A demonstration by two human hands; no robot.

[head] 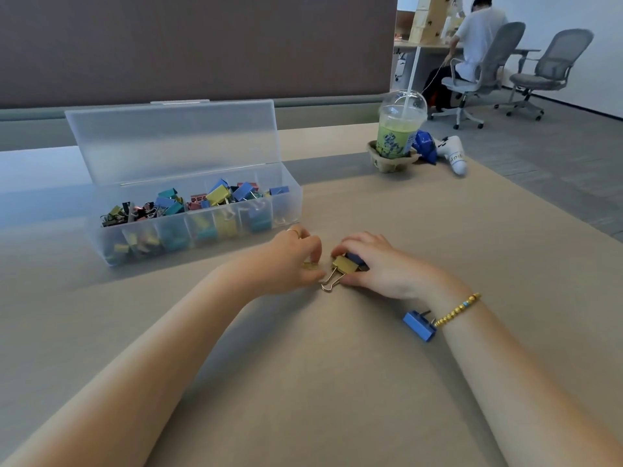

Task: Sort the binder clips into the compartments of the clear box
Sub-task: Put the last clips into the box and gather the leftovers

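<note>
A clear box (pixel 290 203) with its lid up stands at the left, its compartments filled with several binder clips in yellow, blue, teal, pink and black. In front of it my left hand (pixel 290 261) pinches a small gold clip (pixel 310 265). Right beside it my right hand (pixel 381 264) grips a larger gold clip (pixel 344 264) with a dark blue clip (pixel 355 257) under the fingers; the gold clip's wire handles rest on the table. A blue clip (pixel 419 325) lies loose by my right wrist.
A green drink in a domed cup (pixel 397 136) with a straw sits in a cardboard holder at the back right, next to a blue wrapper (pixel 425 146) and a white controller (pixel 453 153). A person sits on an office chair far behind. The brown table (pixel 303 365) has a right edge near the grey floor.
</note>
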